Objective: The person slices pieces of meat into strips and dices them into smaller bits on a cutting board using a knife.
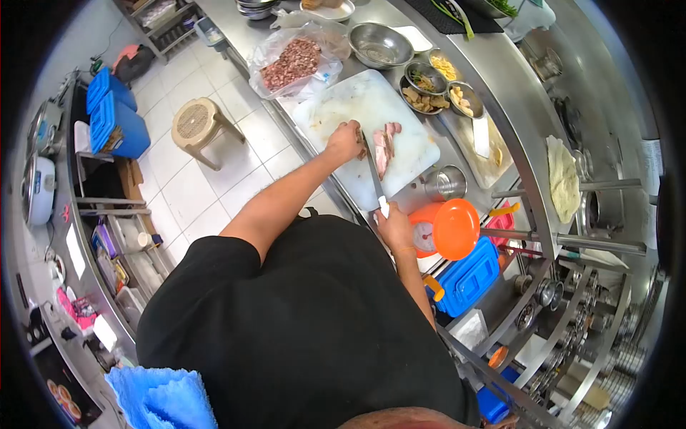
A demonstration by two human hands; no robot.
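My right hand (395,227) is closed round the white handle of a knife (375,174). Its blade points away from me across a white cutting board (325,111). On the board's middle, my left hand (346,141) has its fingers curled down on a piece of meat (361,148), mostly hidden, just left of the blade. Right of the blade lie pale pink meat slices (384,150), apart from my hands. A steel cup (446,183) stands off the board's near right corner, close to an orange kitchen scale (426,229) with an orange bowl (456,229).
Minced meat (291,64) sits in a plastic bag beyond the board. A large steel bowl (381,46) and several small bowls of cut ingredients (423,100) stand at the back right. A second board (475,146) lies right. A plastic stool (196,125) is on the floor left.
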